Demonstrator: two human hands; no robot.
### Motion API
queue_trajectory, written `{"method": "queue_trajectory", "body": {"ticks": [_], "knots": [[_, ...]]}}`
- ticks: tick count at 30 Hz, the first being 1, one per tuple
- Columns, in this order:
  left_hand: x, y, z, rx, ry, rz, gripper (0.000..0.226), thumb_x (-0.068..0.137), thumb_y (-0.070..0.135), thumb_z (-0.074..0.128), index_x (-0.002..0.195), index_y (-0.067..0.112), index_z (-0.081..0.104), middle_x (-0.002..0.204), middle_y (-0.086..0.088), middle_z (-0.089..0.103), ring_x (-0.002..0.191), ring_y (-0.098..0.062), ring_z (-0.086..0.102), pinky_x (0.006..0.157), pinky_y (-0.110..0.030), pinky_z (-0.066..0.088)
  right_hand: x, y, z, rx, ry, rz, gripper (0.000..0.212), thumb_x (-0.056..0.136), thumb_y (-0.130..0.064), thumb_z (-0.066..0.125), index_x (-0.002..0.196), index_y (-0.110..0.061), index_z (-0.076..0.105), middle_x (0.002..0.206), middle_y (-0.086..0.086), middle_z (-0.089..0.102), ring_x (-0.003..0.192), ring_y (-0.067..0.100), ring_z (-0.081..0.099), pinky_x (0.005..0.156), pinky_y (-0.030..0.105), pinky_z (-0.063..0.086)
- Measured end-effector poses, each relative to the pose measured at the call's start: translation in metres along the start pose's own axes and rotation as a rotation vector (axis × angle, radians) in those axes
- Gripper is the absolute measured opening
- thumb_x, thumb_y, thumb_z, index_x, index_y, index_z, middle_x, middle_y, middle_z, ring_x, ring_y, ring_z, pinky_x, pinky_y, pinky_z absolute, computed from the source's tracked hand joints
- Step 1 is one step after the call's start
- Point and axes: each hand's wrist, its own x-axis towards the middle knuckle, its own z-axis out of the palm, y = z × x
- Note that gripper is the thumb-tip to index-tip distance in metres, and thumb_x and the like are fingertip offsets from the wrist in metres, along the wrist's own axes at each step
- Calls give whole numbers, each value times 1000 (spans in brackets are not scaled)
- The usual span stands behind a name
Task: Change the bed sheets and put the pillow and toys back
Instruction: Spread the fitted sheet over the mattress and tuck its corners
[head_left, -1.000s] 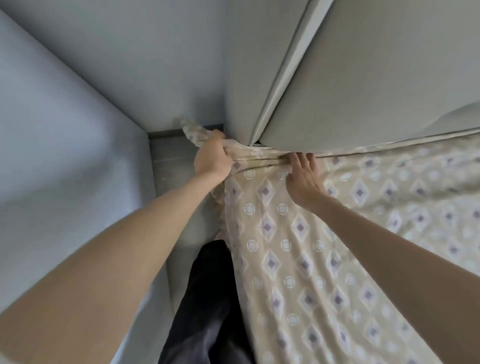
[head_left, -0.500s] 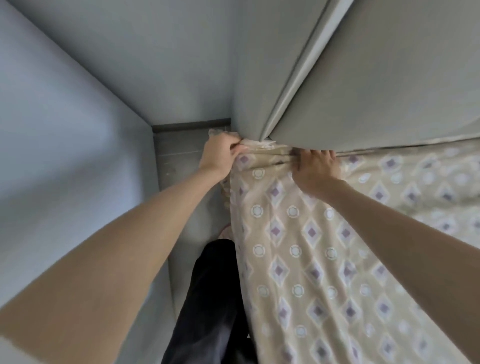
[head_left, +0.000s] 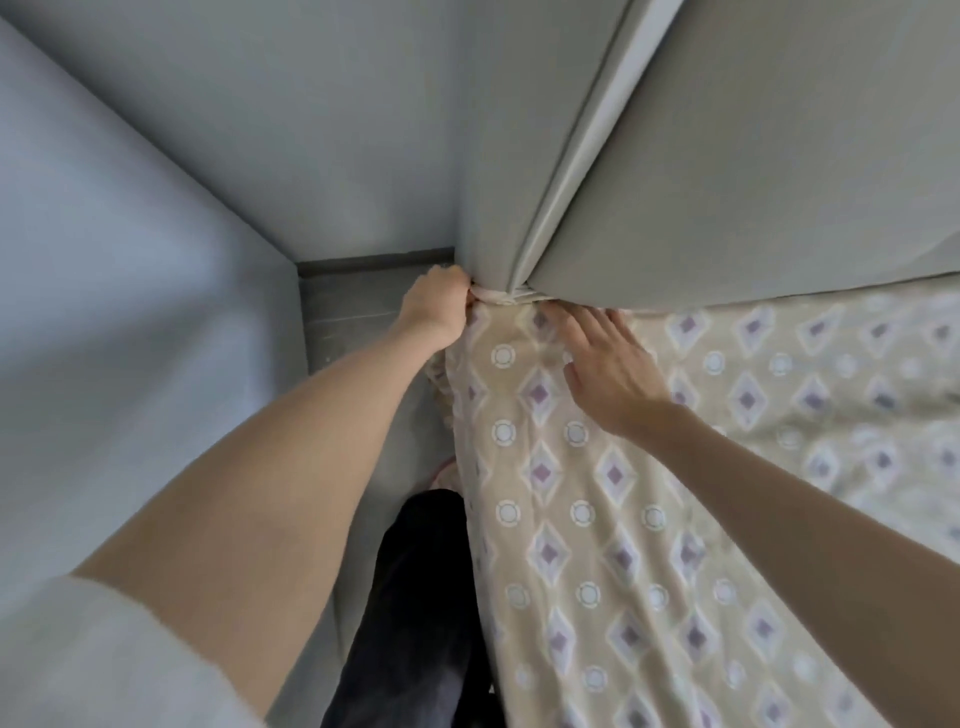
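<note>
1. Pale grey walls met in a corner behind a grey padded headboard, with a strip of grey floor beside the bed.
2. A beige bed sheet patterned with purple diamonds and white circles covered the mattress up to the headboard's lower edge.
3. The left hand curled round the sheet's bunched corner at the headboard's base.
4. The right hand lay flat on the sheet just beside it, fingers straight, tips at the headboard's edge.

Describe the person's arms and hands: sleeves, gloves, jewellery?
Left hand and right hand are bare: no gloves, rings or watch show. The left arm has a pale grey sleeve high up, blurred at the frame corner, and the forearm is uncovered. The right arm shows no sleeve in frame. Dark trousers below.
</note>
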Motion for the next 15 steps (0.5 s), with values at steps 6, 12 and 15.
{"method": "queue_trajectory", "body": {"ticks": [6,12,15], "knots": [[4,1,2,64,-17,5,13,93,8,41,83,5,49,99,-22,59,91,-38,57,67,-39,38,22,-9,2,13,-128,120,63,87,-9,47,146,-18,27,147,-1,35,135,20,31,114,32,21],[5,-7,-1,-139,-98,-63,29,97,18,44,85,-4,57,101,-26,62,95,-40,59,73,-38,44,36,-18,-1,-35,-214,208,59,79,-2,47,135,-20,39,137,1,46,126,25,43,105,33,32],[-2,-10,2,-403,-123,-135,32,99,21,44,98,-5,62,104,-22,64,100,-35,60,74,-31,43,36,-18,-2,-19,-230,217,66,82,-2,43,144,-19,31,143,3,42,130,29,41,104,39,36]]}}
